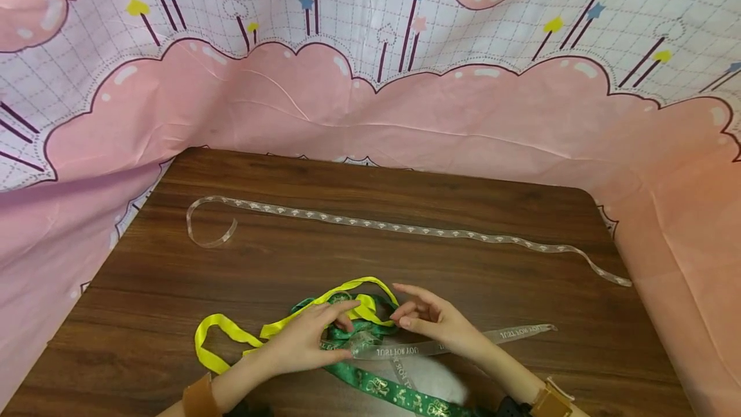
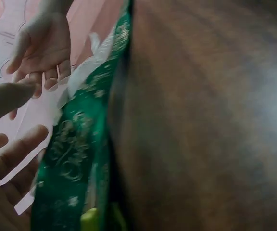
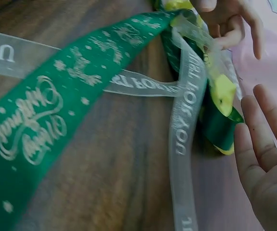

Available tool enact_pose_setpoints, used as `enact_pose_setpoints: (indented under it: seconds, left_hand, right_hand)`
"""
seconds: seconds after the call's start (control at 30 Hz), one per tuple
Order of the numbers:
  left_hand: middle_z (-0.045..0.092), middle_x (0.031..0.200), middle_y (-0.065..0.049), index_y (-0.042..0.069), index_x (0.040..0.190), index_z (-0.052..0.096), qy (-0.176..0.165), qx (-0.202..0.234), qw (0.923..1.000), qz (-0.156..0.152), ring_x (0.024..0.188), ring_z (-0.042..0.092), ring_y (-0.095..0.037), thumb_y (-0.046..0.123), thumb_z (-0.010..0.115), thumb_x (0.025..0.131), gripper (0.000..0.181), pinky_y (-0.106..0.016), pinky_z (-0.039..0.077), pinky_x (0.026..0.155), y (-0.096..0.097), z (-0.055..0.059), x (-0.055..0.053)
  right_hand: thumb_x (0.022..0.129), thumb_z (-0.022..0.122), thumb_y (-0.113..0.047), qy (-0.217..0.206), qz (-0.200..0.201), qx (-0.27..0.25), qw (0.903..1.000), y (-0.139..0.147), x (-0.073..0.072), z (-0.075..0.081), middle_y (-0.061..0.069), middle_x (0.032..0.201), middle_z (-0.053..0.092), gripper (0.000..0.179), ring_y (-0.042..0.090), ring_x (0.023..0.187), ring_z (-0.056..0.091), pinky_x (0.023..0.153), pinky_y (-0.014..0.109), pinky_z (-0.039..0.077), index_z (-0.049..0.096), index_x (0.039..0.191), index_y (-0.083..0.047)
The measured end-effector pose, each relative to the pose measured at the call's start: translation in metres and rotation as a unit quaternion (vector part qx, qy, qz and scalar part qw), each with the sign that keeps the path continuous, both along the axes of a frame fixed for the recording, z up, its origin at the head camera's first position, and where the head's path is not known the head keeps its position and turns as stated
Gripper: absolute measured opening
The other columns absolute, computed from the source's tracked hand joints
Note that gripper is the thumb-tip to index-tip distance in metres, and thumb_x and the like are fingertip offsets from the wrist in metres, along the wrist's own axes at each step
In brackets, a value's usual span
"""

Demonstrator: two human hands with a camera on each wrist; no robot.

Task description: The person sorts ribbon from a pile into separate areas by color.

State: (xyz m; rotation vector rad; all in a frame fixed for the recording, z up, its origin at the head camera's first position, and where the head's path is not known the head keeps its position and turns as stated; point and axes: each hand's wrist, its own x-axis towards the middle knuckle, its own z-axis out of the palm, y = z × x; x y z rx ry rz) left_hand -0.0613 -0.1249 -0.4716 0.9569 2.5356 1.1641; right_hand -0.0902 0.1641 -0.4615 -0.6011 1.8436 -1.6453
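Note:
A tangled heap of ribbons lies near the front of the table. It holds a yellow ribbon (image 1: 217,322), a green ribbon (image 1: 399,394) with gold Christmas print, and a sheer ribbon (image 1: 399,351) lettered "JUST FOR YOU". At the heap's left side is my left hand (image 1: 301,343), thumb and fingers apart beside the ribbons. My right hand (image 1: 437,324) hovers at the right side with relaxed fingers, overlapping the sheer ribbon in the head view. The right wrist view shows the right hand's fingers (image 3: 256,134) straight, beside the heap and holding nothing.
Across the far part of the brown wooden table (image 1: 145,288) stretches another sheer ribbon (image 1: 353,221) with white print, curled at its left end. Its right end reaches the table's right edge. A pink and white patterned cloth (image 1: 405,140) surrounds the table behind and at the sides.

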Motion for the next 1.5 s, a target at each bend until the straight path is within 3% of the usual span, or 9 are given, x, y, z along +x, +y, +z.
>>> enact_pose_setpoints:
  seconds: [0.23,0.47,0.6,0.73,0.83,0.93,1.17,1.33,1.5]
  left_hand:
    - [0.063,0.101,0.017,0.016,0.138,0.041,0.11,-0.075,0.9911,-0.009,0.094,0.056,-0.002,0.036,0.074,0.079,0.07,-0.037,0.046,0.09,0.0,-0.008,0.01]
    - [0.065,0.095,0.017,0.014,0.135,0.046,0.139,-0.071,0.9877,-0.018,0.092,0.057,-0.002,0.022,0.066,0.087,0.052,-0.033,0.046,0.089,0.002,-0.011,0.01]
    - [0.066,0.089,0.015,0.012,0.132,0.049,0.156,-0.054,0.9862,-0.008,0.088,0.057,-0.004,0.018,0.064,0.088,0.047,-0.033,0.047,0.088,0.004,-0.011,0.01]
    - [0.065,0.087,0.014,0.011,0.131,0.05,0.141,-0.019,0.9897,0.01,0.088,0.057,-0.003,0.018,0.062,0.09,0.043,-0.033,0.047,0.088,0.005,-0.009,0.009]
    - [0.064,0.087,0.015,0.011,0.13,0.05,0.134,-0.002,0.9908,0.019,0.096,0.059,-0.007,0.018,0.06,0.091,0.041,-0.036,0.047,0.091,0.007,-0.006,0.008]
    - [0.064,0.088,0.013,0.009,0.132,0.048,0.102,0.013,0.9946,0.018,0.099,0.06,-0.01,0.019,0.058,0.093,0.042,-0.034,0.049,0.087,0.007,0.0,0.006]
    - [0.066,0.089,0.004,0.005,0.137,0.039,-0.028,0.068,0.9972,-0.016,0.07,0.057,0.001,0.022,0.052,0.095,0.047,-0.017,0.048,0.062,-0.003,0.015,-0.001]
    - [0.064,0.076,0.0,0.011,0.137,0.041,-0.075,0.075,0.994,-0.026,0.054,0.053,-0.004,0.03,0.057,0.092,0.051,-0.019,0.047,0.058,-0.013,0.025,-0.006]
    - [0.063,0.067,-0.006,0.021,0.138,0.037,-0.104,0.095,0.9894,-0.036,0.054,0.049,0.0,0.032,0.059,0.09,0.054,-0.022,0.048,0.062,-0.021,0.036,-0.008]
  right_hand:
    - [0.091,0.06,-0.019,0.016,0.011,0.041,0.999,-0.013,0.012,-0.008,0.022,0.116,0.059,0.059,0.018,0.101,0.062,0.087,0.023,0.05,0.033,0.142,-0.006]
    - [0.087,0.066,-0.029,0.071,0.005,0.113,0.9911,-0.026,0.022,-0.013,0.007,0.116,0.062,0.06,0.018,0.101,0.061,0.085,0.022,0.049,0.04,0.139,-0.015]
    - [0.086,0.066,-0.032,0.136,0.008,0.141,0.9805,-0.03,0.025,-0.015,0.003,0.114,0.065,0.059,0.015,0.098,0.06,0.081,0.023,0.05,0.043,0.137,-0.016]
    - [0.088,0.064,-0.028,0.192,0.013,0.133,0.9723,-0.034,0.027,-0.016,0.002,0.105,0.068,0.051,0.011,0.091,0.061,0.075,0.021,0.051,0.049,0.132,-0.011]
    - [0.09,0.061,-0.021,0.202,0.011,0.102,0.9739,-0.037,0.028,-0.015,0.004,0.097,0.07,0.042,0.009,0.085,0.064,0.072,0.021,0.053,0.053,0.128,-0.005]
    - [0.091,0.059,-0.019,0.189,0.009,0.081,0.9786,-0.037,0.027,-0.013,0.006,0.093,0.07,0.039,0.008,0.082,0.065,0.073,0.021,0.054,0.054,0.126,-0.002]
    - [0.095,0.052,-0.018,0.113,0.032,0.057,0.9915,-0.027,0.023,0.005,0.013,0.094,0.064,0.041,0.005,0.081,0.058,0.074,0.022,0.051,0.045,0.132,-0.001]
    - [0.098,0.046,-0.011,0.1,0.057,0.026,0.993,-0.017,0.017,0.021,0.021,0.09,0.056,0.04,0.01,0.069,0.049,0.061,0.025,0.046,0.039,0.135,0.002]
    - [0.097,0.048,-0.011,0.11,0.048,0.032,0.9922,-0.005,0.014,0.032,0.019,0.089,0.055,0.042,0.004,0.069,0.048,0.059,0.028,0.046,0.038,0.138,-0.006]
